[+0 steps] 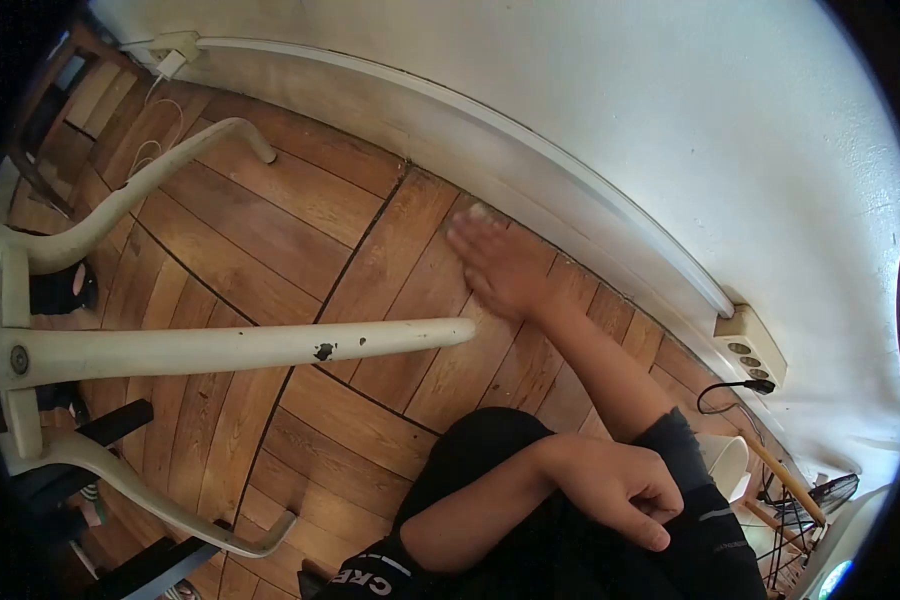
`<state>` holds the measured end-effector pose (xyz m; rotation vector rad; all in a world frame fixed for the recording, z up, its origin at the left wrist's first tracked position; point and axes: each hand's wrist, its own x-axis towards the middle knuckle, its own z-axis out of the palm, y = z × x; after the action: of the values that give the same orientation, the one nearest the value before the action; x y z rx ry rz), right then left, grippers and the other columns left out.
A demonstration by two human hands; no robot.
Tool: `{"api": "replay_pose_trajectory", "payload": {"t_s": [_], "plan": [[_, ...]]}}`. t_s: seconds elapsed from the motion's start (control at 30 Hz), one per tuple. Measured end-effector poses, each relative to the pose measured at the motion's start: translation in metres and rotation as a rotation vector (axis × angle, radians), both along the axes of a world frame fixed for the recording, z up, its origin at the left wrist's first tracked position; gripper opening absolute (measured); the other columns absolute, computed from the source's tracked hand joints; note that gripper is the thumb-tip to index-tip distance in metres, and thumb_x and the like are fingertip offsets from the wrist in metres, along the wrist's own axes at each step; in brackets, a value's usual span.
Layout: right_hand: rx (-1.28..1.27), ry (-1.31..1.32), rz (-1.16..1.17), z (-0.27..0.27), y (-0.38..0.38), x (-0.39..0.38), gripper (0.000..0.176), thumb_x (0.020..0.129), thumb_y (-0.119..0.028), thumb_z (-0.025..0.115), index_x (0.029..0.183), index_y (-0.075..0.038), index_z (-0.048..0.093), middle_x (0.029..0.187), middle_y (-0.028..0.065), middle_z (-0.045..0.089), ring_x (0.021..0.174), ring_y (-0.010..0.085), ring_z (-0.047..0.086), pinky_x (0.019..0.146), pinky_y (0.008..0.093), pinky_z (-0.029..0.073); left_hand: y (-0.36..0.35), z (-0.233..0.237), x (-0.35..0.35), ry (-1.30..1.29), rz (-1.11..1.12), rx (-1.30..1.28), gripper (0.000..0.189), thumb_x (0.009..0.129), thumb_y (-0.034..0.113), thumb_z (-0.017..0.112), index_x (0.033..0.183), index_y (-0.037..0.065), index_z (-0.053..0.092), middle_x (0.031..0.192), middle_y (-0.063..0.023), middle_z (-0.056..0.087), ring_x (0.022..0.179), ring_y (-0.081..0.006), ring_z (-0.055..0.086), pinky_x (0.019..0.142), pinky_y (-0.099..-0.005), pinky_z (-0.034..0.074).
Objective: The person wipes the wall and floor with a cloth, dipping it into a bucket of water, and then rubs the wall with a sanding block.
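My right hand reaches forward to the wooden floor near the foot of the wall. Its fingers are stretched out flat, palm down, and slightly blurred. A small pale patch shows just past the fingertips; I cannot make out what it is. My left hand lies across my dark-clothed lap, close to my right sleeve. Its fingers are loosely curled, the thumb points down, and nothing shows in it. Just left of my right wrist ends a cream metal leg with chipped paint.
More curved cream legs spread from a hub at the left. A white wall with a cable trunking runs along the far side. At right are a socket block, a black plug, and a pale container.
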<state>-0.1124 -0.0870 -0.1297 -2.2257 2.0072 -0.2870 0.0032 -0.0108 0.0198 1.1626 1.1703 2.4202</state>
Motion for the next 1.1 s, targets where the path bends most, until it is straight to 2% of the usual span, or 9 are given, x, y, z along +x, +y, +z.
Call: {"api": "replay_pose_trajectory", "payload": {"t_s": [0.2,0.3,0.43,0.5,0.6,0.63,0.7,0.8,1.1], "plan": [[0.131,-0.007,0.392,0.004,0.004,-0.007,0.053,0.091,-0.021,0.035,0.141,-0.011,0.024,0.148,0.0111,0.018,0.138,0.0273,0.012,0.112,0.0416,0.012,-0.001,-0.004,-0.001,-0.01,0.031,0.026,0.042,0.085,0.031,0.061,0.059,0.004,0.042,0.048,-0.0009,0.038,0.045,-0.0098,0.037,0.042,-0.0279,0.029],[0.026,0.003,0.083,0.002,-0.02,-0.017,0.055,0.09,-0.022,0.037,0.142,-0.011,0.023,0.148,0.0103,0.018,0.138,0.0264,0.012,0.112,0.0417,0.013,0.0,-0.005,0.0,-0.017,0.036,0.041,0.042,0.085,0.03,0.06,0.058,0.004,0.042,0.048,-0.0006,0.038,0.045,-0.0102,0.038,0.042,-0.0281,0.029],[0.068,0.014,0.073,0.01,-0.014,-0.002,0.057,0.089,-0.021,0.038,0.142,-0.012,0.021,0.149,0.0099,0.017,0.138,0.0264,0.012,0.112,0.0418,0.014,0.002,-0.004,-0.001,-0.013,0.0,0.066,0.044,0.086,0.032,0.06,0.057,0.004,0.041,0.048,0.0002,0.037,0.044,-0.0093,0.037,0.042,-0.0275,0.029],[0.121,-0.014,0.326,0.003,-0.001,0.004,0.058,0.09,-0.022,0.038,0.143,-0.011,0.019,0.149,0.0103,0.015,0.138,0.0274,0.011,0.112,0.0416,0.012,0.002,-0.004,-0.003,-0.006,-0.021,0.083,0.045,0.086,0.033,0.06,0.057,0.005,0.041,0.048,0.0006,0.037,0.044,-0.0087,0.036,0.041,-0.0272,0.028],[0.121,0.031,0.389,0.004,-0.01,-0.01,0.058,0.091,-0.026,0.037,0.143,-0.009,0.018,0.15,0.0116,0.012,0.138,0.0284,0.011,0.112,0.0408,0.011,0.001,-0.008,0.0,-0.048,-0.054,0.127,0.047,0.087,0.036,0.059,0.057,0.005,0.04,0.049,0.0017,0.036,0.045,-0.0076,0.035,0.041,-0.0266,0.026],[0.121,0.028,0.387,0.004,-0.017,-0.012,0.058,0.091,-0.026,0.037,0.143,-0.009,0.018,0.15,0.0116,0.012,0.138,0.0284,0.011,0.112,0.0408,0.011,0.001,-0.008,0.001,-0.081,-0.071,0.153,0.048,0.087,0.038,0.058,0.056,0.006,0.039,0.049,0.0022,0.035,0.045,-0.0071,0.034,0.041,-0.0264,0.025],[0.094,0.037,0.054,0.006,-0.034,-0.011,0.061,0.091,-0.031,0.037,0.142,-0.005,0.017,0.149,0.0147,0.012,0.138,0.0297,0.01,0.112,0.0401,0.01,0.001,-0.009,0.003,-0.09,-0.088,0.169,0.049,0.087,0.039,0.058,0.056,0.006,0.039,0.049,0.0027,0.034,0.045,-0.0069,0.033,0.041,-0.0261,0.025],[0.054,0.081,-0.013,0.007,-0.03,0.005,0.063,0.09,-0.034,0.038,0.142,-0.004,0.017,0.149,0.0173,0.012,0.138,0.0309,0.009,0.112,0.0402,0.01,0.001,-0.007,0.001,-0.074,-0.099,0.201,0.05,0.087,0.04,0.057,0.056,0.007,0.038,0.05,0.0033,0.033,0.047,-0.0066,0.033,0.042,-0.0257,0.025],[0.176,0.076,0.088,0.006,0.042,-0.006,0.067,0.09,-0.04,0.039,0.142,-0.005,0.015,0.149,0.0151,0.013,0.139,0.0291,0.008,0.112,0.0409,0.006,0.001,-0.005,0.003,-0.02,-0.063,0.249,0.051,0.087,0.042,0.056,0.056,0.006,0.038,0.051,0.0029,0.032,0.047,-0.0068,0.032,0.043,-0.0262,0.025]]}}
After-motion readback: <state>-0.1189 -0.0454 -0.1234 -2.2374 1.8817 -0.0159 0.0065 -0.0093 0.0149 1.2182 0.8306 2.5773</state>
